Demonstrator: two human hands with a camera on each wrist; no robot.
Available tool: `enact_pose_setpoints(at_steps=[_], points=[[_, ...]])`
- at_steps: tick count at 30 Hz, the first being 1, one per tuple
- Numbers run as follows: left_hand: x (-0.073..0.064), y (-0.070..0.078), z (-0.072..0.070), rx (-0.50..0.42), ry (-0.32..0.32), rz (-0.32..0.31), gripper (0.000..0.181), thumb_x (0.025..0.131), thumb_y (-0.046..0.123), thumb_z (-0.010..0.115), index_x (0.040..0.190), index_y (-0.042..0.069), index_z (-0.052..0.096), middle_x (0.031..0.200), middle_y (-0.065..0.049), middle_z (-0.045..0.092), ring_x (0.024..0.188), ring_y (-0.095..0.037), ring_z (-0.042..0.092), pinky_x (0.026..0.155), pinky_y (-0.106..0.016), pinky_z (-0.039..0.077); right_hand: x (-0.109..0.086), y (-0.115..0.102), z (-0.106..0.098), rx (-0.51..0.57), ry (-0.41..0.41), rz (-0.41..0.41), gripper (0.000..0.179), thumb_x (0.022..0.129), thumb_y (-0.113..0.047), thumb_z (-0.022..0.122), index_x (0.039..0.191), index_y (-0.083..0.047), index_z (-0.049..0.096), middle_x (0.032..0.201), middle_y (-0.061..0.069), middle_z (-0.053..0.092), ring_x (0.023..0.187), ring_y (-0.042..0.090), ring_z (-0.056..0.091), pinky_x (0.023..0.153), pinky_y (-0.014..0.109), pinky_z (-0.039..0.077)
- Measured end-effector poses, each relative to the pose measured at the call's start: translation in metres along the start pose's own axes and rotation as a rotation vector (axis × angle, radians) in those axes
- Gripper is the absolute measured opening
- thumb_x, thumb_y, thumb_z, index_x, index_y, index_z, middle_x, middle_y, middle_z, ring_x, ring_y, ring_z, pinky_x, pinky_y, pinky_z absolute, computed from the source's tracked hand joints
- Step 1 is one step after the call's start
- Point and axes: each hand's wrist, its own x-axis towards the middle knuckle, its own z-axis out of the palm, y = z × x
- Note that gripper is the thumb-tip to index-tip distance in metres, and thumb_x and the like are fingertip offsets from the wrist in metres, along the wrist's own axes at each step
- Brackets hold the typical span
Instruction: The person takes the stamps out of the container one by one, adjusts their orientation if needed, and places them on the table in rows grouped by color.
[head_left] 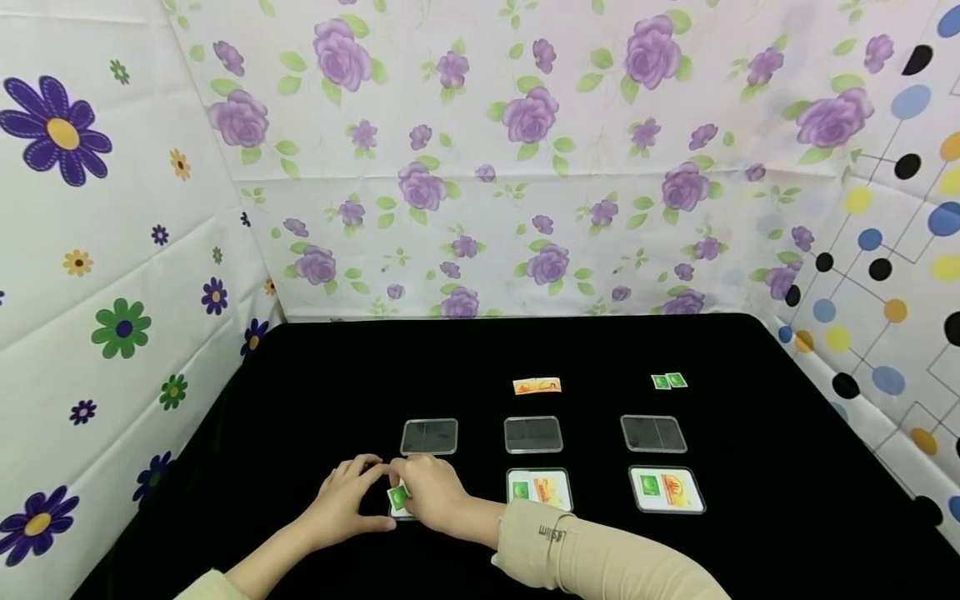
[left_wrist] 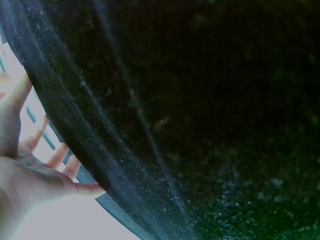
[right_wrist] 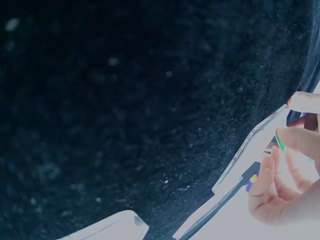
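A clear-rimmed case (head_left: pixel 402 517) lies at the near left of the black table, mostly hidden under my hands. My right hand (head_left: pixel 437 492) reaches over it and pinches a small green picture card (head_left: pixel 398 497). In the right wrist view, a green edge shows by the curled fingers of the right hand (right_wrist: pixel 287 185), beside the pale case (right_wrist: pixel 247 150). My left hand (head_left: pixel 348 500) rests at the case's left side, thumb at its lower corner, other fingers near its top. In the left wrist view, the left hand (left_wrist: pixel 37 175) has its fingers spread.
Two cases, one central (head_left: pixel 540 504) and one right (head_left: pixel 667 507), each show a green and an orange picture. Behind stand three clear lids or trays (head_left: pixel 429 437), (head_left: pixel 533 435), (head_left: pixel 653 434). Orange cards (head_left: pixel 537 386) and green cards (head_left: pixel 669 381) lie farther back.
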Motion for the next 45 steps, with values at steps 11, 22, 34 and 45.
enact_pose_setpoints(at_steps=[11, 22, 34, 45], points=[[0.001, -0.001, 0.000, 0.010, 0.004, 0.011, 0.066, 0.067, 0.044, 0.080, 0.121, 0.015, 0.056, 0.129, -0.015, 0.049, 0.118, -0.044, 0.044, 0.092, -0.075, 0.030, -0.001, 0.004, -0.001, 0.160, -0.001, 0.056, 0.021, 0.074, 0.005, 0.067, 0.084, -0.013, 0.063, 0.062, -0.005, 0.060, 0.051, -0.003, 0.041, 0.048, 0.009, 0.033], [0.000, 0.000, 0.000, -0.004, -0.009, 0.003, 0.069, 0.067, 0.043, 0.080, 0.124, 0.011, 0.055, 0.130, -0.017, 0.048, 0.119, -0.046, 0.043, 0.091, -0.077, 0.028, -0.002, 0.007, -0.005, 0.302, -0.016, 0.075, 0.019, 0.077, 0.008, 0.063, 0.084, -0.010, 0.064, 0.063, -0.003, 0.059, 0.046, -0.004, 0.036, 0.045, 0.009, 0.032], [0.002, 0.000, 0.002, 0.015, -0.002, -0.002, 0.065, 0.067, 0.042, 0.080, 0.121, 0.015, 0.057, 0.129, -0.016, 0.049, 0.118, -0.045, 0.044, 0.091, -0.075, 0.031, -0.003, 0.013, -0.013, 0.330, -0.027, 0.073, 0.018, 0.078, 0.008, 0.062, 0.085, -0.009, 0.064, 0.071, 0.001, 0.066, 0.052, -0.004, 0.043, 0.050, 0.008, 0.037], [0.002, 0.000, 0.003, 0.025, 0.013, -0.002, 0.063, 0.066, 0.039, 0.081, 0.120, 0.017, 0.058, 0.128, -0.016, 0.049, 0.117, -0.043, 0.045, 0.091, -0.072, 0.033, -0.005, 0.020, -0.018, 0.425, -0.057, 0.093, 0.016, 0.080, 0.007, 0.062, 0.087, -0.008, 0.064, 0.071, 0.002, 0.065, 0.054, -0.004, 0.044, 0.052, 0.010, 0.038]])
